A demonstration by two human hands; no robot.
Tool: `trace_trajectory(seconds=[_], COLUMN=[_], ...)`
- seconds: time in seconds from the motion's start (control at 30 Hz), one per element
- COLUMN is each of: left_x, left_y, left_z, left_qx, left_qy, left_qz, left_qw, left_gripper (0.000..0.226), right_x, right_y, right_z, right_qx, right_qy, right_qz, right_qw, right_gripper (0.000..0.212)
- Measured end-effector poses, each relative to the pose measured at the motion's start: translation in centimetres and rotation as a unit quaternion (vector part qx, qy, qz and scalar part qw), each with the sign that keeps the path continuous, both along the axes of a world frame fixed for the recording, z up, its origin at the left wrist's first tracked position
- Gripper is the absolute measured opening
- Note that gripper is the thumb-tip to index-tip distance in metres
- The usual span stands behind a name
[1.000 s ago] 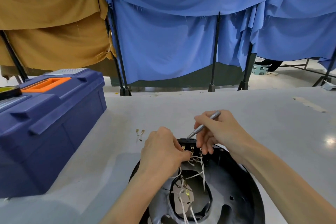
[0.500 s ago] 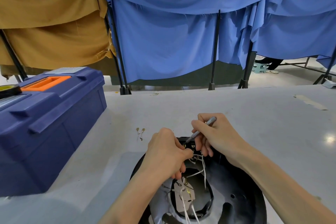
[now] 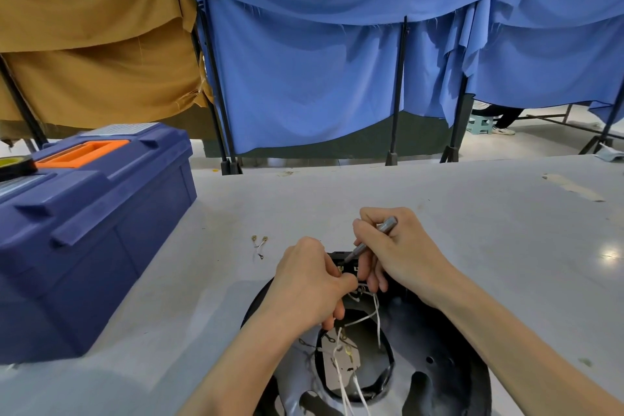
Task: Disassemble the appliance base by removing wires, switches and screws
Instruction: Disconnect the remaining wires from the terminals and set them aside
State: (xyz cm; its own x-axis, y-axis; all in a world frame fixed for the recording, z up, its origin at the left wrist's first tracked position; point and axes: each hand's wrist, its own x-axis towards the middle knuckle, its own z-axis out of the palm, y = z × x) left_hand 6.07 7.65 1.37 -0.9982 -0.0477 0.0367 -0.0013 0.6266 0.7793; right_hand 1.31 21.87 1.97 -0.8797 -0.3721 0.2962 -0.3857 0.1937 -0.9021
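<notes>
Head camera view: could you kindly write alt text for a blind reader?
Right hand holds a grey screwdriver against the switch block on a black appliance base; left hand pinches white wires beside it. Blue toolbox at left.

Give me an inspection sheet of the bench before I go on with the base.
Surface: grey table, tape strip at far right.
Job's things: black base at the near edge; switch block at its far rim.
Clutter: loose wire with terminals left of the base; toolbox at left, tape roll on its lid.
Hands: right hand grips a screwdriver, tip at the switch block; left hand fingers curl beside it, what they pinch is hidden.
Cables: white wires run from the block into the base's opening.
Surroundings: blue curtains and brown curtain on stands; stool beyond.
</notes>
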Motion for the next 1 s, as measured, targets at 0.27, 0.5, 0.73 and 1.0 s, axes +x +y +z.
trace_trajectory(seconds=[0.27, 0.5, 0.73, 1.0], left_x=[0.1, 0.14, 0.22, 0.14], left_y=[0.03, 0.02, 0.06, 0.06], left_z=[0.03, 0.05, 0.08, 0.17], left_qx=[0.004, 0.001, 0.008, 0.008], left_qy=[-0.005, -0.001, -0.002, -0.013], left_qz=[0.003, 0.003, 0.001, 0.003], left_qw=[1.0, 1.0, 1.0, 1.0], left_gripper=[0.023, 0.022, 0.025, 0.021], right_x=[-0.08, -0.17, 0.09, -0.16], right_y=[0.19, 0.25, 0.06, 0.24], right_z=[0.47, 0.31, 0.46, 0.73], right_qx=[-0.015, -0.044, -0.017, -0.016], right_qy=[-0.051, -0.061, -0.053, -0.075], right_qz=[0.011, 0.002, 0.012, 0.018], right_qw=[0.999, 0.997, 0.998, 0.997], right_gripper=[0.038, 0.041, 0.035, 0.041])
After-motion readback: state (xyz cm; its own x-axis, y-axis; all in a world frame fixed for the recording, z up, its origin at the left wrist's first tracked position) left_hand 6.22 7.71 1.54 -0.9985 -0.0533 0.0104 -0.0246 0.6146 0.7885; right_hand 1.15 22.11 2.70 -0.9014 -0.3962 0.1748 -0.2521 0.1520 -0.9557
